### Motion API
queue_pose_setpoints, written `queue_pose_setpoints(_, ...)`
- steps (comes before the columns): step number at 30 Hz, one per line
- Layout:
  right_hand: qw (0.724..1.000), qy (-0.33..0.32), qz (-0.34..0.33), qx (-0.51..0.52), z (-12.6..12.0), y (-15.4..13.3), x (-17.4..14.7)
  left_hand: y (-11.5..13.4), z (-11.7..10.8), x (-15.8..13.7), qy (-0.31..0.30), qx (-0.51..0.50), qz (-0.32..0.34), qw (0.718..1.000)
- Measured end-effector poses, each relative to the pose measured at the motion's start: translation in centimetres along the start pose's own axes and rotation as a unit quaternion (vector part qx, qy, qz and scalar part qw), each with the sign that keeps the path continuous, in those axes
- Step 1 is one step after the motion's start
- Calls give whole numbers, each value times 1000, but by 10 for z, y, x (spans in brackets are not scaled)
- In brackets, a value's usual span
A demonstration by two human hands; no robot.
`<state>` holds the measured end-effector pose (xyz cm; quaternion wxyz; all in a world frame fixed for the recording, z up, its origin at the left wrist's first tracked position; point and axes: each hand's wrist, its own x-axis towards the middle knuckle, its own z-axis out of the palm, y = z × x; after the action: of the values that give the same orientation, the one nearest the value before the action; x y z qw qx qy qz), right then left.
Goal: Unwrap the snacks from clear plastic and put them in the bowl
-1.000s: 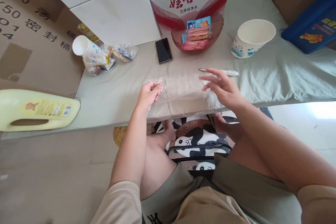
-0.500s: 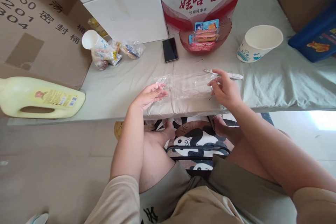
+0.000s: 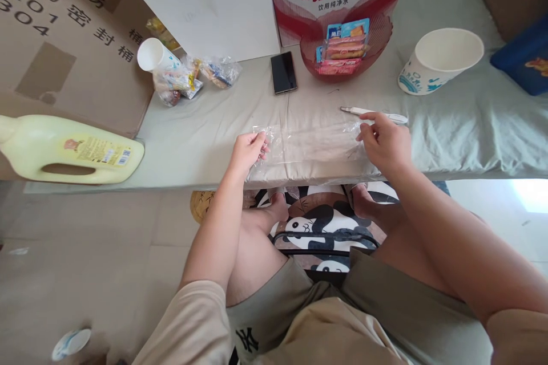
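Observation:
A clear plastic bag point(image 3: 314, 142) is stretched flat near the front edge of the cloth-covered surface. My left hand point(image 3: 249, 152) is closed on its left end, thumb against the fingers. At the opposite end, my right hand point(image 3: 384, 141) pinches the bag's right side with bent fingers. Just behind my right hand lies a white craft knife point(image 3: 374, 114), or a similar slim tool with a metal tip; part of it passes close to my fingers.
Behind are a black phone point(image 3: 283, 73), a red glass bowl point(image 3: 331, 71) of packaged snacks and a paper bucket point(image 3: 443, 60). On the left stand a yellow jug point(image 3: 77, 151), wrapped snacks point(image 3: 177, 84), a paper cup point(image 3: 153, 56) and a cardboard box point(image 3: 55, 57).
My left hand has gone from loose, spread fingers to a closed grip on the bag's left end. My right hand has shifted slightly right, and the bag looks more spread. The view has shifted a little.

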<state>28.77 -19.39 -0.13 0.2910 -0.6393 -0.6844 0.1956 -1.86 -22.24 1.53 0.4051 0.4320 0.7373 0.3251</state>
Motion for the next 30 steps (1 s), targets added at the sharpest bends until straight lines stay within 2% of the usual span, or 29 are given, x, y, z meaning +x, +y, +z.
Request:
queue_pose_setpoints(5, 996, -20, 19, -88, 4, 6, 1, -11, -3, 9, 71, 176, 72, 979)
queue_pose_setpoints(8, 992, -19, -28, -123, 7, 8, 0, -13, -3, 10, 98, 239, 92, 962)
queue_pose_setpoints(11, 986, -17, -96, -137, 9, 10, -3, -11, -1, 9, 65, 249, 104, 961)
queue_pose_setpoints(14, 981, -49, -138, -129, 7, 12, -8, -10, 0, 7, 5, 208, 120, 971)
queue_pose_setpoints(16, 971, -114, -167, -126, 2, 15, -14, -10, 0, 6, -27, 167, 131, 977)
queue_pose_setpoints(19, 943, -239, -205, -112, -10, 18, -23, -8, 2, 5, -74, 95, 143, 982)
queue_pose_setpoints(20, 938, -260, -210, -96, -15, 19, -24, -6, 3, 4, -92, 68, 142, 983)
queue_pose_setpoints(23, 949, -233, -213, -6, -21, 11, -22, 3, 10, -2, -141, -10, 131, 981)
queue_pose_setpoints(25, 951, -216, -210, 66, -16, 0, -18, 12, 16, -7, -174, -57, 130, 974)
queue_pose_setpoints(27, 938, -251, -208, 119, -6, -13, -13, 20, 22, -12, -215, -98, 130, 963)
queue_pose_setpoints(30, 909, -345, -189, 136, 9, -27, -10, 32, 26, -13, -260, -139, 116, 949)
